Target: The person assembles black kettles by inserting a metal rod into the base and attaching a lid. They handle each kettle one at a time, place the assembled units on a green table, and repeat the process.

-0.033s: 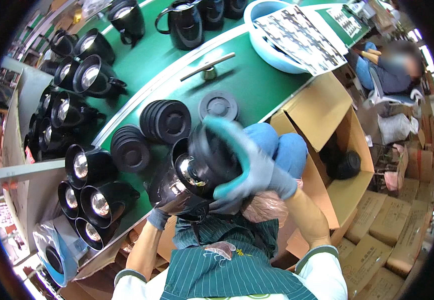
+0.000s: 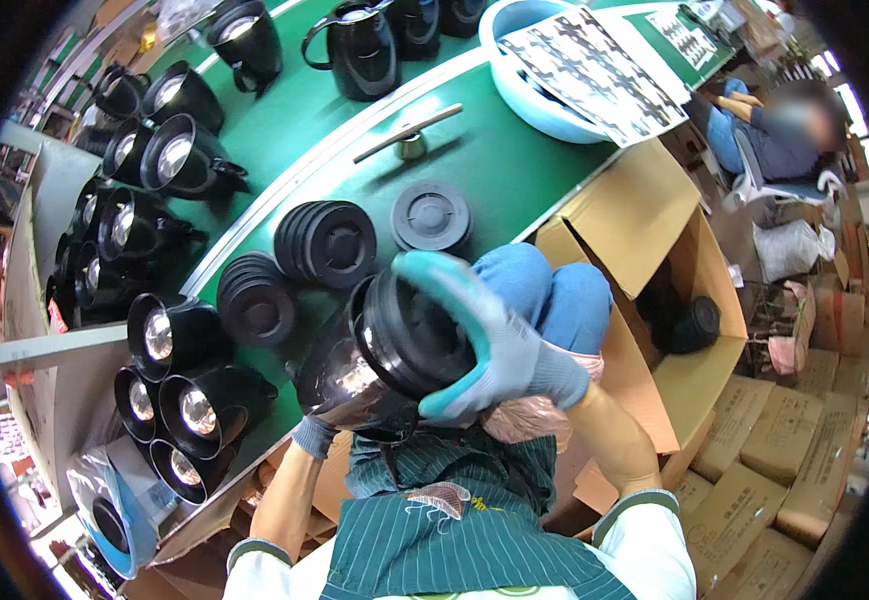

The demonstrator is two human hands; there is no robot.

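A black jug body [image 2: 359, 375] is held up close above the lap, between the edge of the green surface [image 2: 494, 160] and the striped apron [image 2: 454, 530]. It is gripped from below by the left hand [image 2: 319, 425], gloved in dark grey, whose fingers are clenched around its lower side. A round black base cap [image 2: 409, 335] is pressed against the open end of the jug body by the right hand [image 2: 494, 350], which is gloved in grey with teal fingertips and is wrapped over the rim of the cap, fingers spread across its top.

On the surface, just beyond the held jug, two stacks of similar black caps [image 2: 324, 240] are laid on their sides, and a single cap [image 2: 431, 215] is lying flat beside them. A metal rod with a small fitting [image 2: 409, 135] is seen farther back. Rows of black jugs [image 2: 169, 345] with shiny insides are lined along the left edge. A light blue basin [image 2: 539, 105] covered by a patterned sheet is placed at the far end. To the right, an open cardboard box [image 2: 654, 300] with dark parts inside is standing on the floor, and another person is seated beyond it.
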